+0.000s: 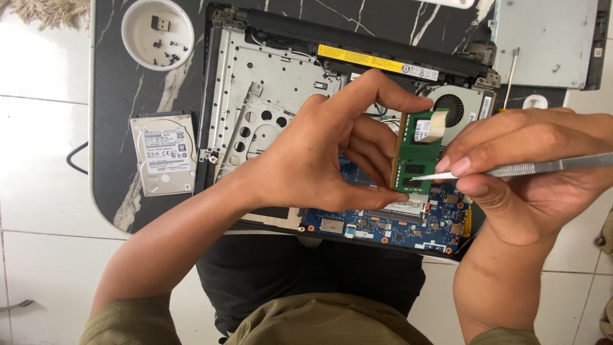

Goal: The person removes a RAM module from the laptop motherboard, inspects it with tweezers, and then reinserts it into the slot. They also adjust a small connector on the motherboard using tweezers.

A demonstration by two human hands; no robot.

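The left hand (313, 160) pinches a green memory card (418, 153) upright between thumb and forefinger, above the opened laptop (255, 96). The right hand (530, 172) grips metal tweezers (511, 169), whose tip touches the card's lower face. Beneath the card lies the blue circuit board (389, 227), with a fan (454, 105) just behind. To the left, on the dark marbled table (115, 96), rest a hard drive (164, 153) and a white bowl (157, 33) of screws.
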